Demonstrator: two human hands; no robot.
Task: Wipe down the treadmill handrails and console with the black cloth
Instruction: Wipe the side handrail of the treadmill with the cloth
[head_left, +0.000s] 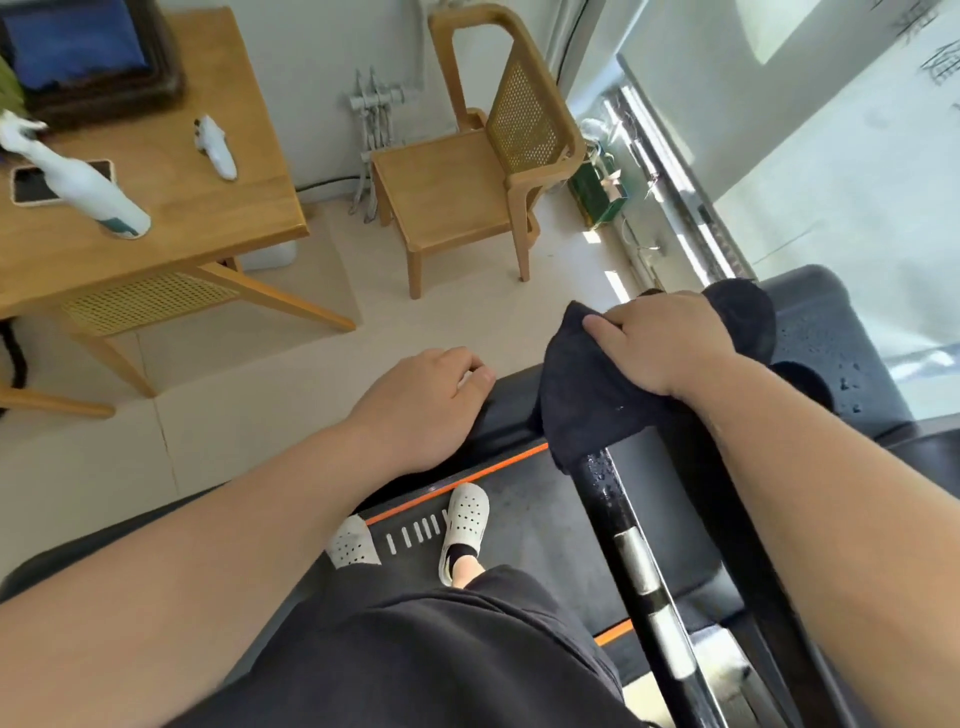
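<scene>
My right hand (665, 343) presses the black cloth (587, 395) down over the top of a glossy black handrail (618, 525), which runs toward me and carries water droplets and two metal sensor plates. The cloth drapes over the rail's far end. My left hand (421, 405) rests with curled fingers on the padded black handrail (509, 410) to the left; it holds no cloth. The dark console surface (826, 332) lies beyond my right hand, wet with drops. Below, my feet in white clogs stand on the treadmill belt (545, 519) by an orange stripe.
A wooden table (208, 208) at the left holds a white spray bottle (78, 182), a phone and a dark tray. A wooden chair with a cane back (467, 176) stands ahead on the pale floor. A window wall runs along the right.
</scene>
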